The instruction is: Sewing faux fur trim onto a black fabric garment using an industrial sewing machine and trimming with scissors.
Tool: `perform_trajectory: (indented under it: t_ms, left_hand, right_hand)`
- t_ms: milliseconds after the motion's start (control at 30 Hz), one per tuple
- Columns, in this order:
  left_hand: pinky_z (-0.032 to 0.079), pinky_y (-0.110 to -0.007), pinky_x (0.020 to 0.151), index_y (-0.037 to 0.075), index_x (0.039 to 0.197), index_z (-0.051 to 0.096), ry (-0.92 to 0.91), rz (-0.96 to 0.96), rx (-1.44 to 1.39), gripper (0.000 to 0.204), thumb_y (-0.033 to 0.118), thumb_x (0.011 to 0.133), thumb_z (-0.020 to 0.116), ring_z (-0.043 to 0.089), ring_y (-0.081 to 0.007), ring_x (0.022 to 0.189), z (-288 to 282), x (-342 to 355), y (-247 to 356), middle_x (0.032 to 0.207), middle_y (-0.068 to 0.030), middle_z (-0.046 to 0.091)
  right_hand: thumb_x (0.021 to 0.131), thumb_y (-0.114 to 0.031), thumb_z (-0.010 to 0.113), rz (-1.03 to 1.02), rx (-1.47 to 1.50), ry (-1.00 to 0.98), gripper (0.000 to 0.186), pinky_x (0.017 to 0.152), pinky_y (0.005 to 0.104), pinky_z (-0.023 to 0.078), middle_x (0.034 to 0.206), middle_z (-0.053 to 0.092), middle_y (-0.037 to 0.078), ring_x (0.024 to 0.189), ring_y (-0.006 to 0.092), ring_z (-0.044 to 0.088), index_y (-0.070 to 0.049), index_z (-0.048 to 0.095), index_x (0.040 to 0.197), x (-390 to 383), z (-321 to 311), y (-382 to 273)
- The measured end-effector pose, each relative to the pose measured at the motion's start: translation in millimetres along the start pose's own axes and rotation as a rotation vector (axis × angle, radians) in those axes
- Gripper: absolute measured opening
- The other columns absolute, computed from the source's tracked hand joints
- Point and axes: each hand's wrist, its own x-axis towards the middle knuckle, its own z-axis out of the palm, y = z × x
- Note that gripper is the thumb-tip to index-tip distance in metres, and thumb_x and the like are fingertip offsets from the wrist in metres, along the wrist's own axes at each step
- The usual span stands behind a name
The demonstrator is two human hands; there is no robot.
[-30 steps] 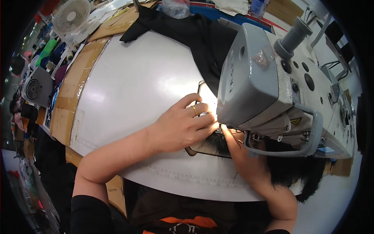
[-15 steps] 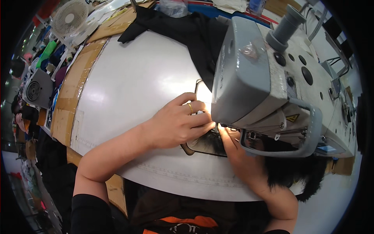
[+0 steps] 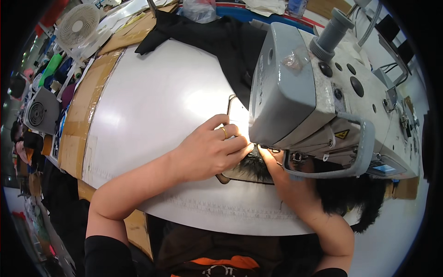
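My left hand, with a gold ring, has its fingers bent and closed at the lit needle area of a grey sewing machine; what they pinch is hidden. My right hand is partly under the machine head, its fingers reaching to the same spot beside the left fingertips, apparently closed on something I cannot make out. Dark fur lies between and below the hands. A larger black fur piece hangs at the right, by my right forearm. Black cloth trails behind the machine.
The white curved table has taped cardboard along its left edge. A white fan, a grey boxy device and mixed clutter are at the left. A blue tray and plastic bag sit at the back.
Both hands stay at the needle area, with the left fingertips shifted slightly left. The machine and table shift slightly leftward in the picture; little else differs.
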Motion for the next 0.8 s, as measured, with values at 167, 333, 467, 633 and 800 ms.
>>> perform_trajectory:
  t_ms: [167, 333, 467, 633, 800]
  left_hand:
    - [0.048, -0.044, 0.107, 0.008, 0.101, 0.074, 0.002, -0.007, -0.002, 0.022, 0.016, 0.083, 0.066, 0.063, -0.0189, 0.110, 1.5, 1.2, -1.3, 0.104, 0.0005, 0.064]
    - [0.048, -0.043, 0.106, 0.009, 0.102, 0.074, 0.026, -0.032, -0.036, 0.022, 0.017, 0.083, 0.066, 0.063, -0.0189, 0.110, 5.4, 1.1, -2.9, 0.103, 0.0006, 0.063]
    - [0.048, -0.043, 0.105, 0.010, 0.102, 0.074, 0.001, -0.038, -0.027, 0.021, 0.017, 0.084, 0.066, 0.063, -0.0188, 0.110, 5.3, 0.4, -4.9, 0.103, 0.0006, 0.063]
    - [0.047, -0.044, 0.108, 0.010, 0.098, 0.072, -0.036, -0.051, -0.049, 0.018, 0.016, 0.083, 0.065, 0.063, -0.0190, 0.110, 3.8, 2.1, -7.9, 0.103, 0.0000, 0.063]
    - [0.046, -0.046, 0.109, 0.009, 0.098, 0.071, -0.013, -0.039, -0.073, 0.018, 0.014, 0.082, 0.065, 0.063, -0.0199, 0.110, 5.4, 1.8, -8.1, 0.102, -0.0006, 0.063]
  right_hand:
    - [0.090, -0.009, 0.065, -0.079, -0.060, 0.022, 0.039, 0.083, 0.0376, 0.047, 0.095, 0.063, 0.000, 0.095, 0.0194, 0.063, -0.015, 0.075, 0.128, 12.0, -7.5, 0.0]
    - [0.091, -0.007, 0.065, -0.110, 0.014, 0.020, 0.032, 0.084, 0.0425, 0.049, 0.097, 0.064, 0.004, 0.096, 0.0243, 0.064, -0.010, 0.076, 0.120, 16.1, -11.6, 1.8]
    - [0.090, -0.006, 0.065, -0.031, 0.039, -0.044, 0.026, 0.085, 0.0442, 0.049, 0.100, 0.064, 0.008, 0.099, 0.0275, 0.063, -0.009, 0.076, 0.114, 12.0, -11.2, 0.9]
    - [0.091, -0.006, 0.064, -0.116, -0.197, 0.037, 0.025, 0.090, 0.0461, 0.049, 0.104, 0.064, 0.008, 0.103, 0.0292, 0.063, -0.011, 0.075, 0.112, 4.2, -1.8, 3.1]
    - [0.091, -0.007, 0.064, -0.011, -0.138, -0.098, 0.028, 0.094, 0.0456, 0.049, 0.104, 0.064, 0.007, 0.104, 0.0290, 0.063, -0.014, 0.075, 0.116, -4.9, 8.4, 7.0]
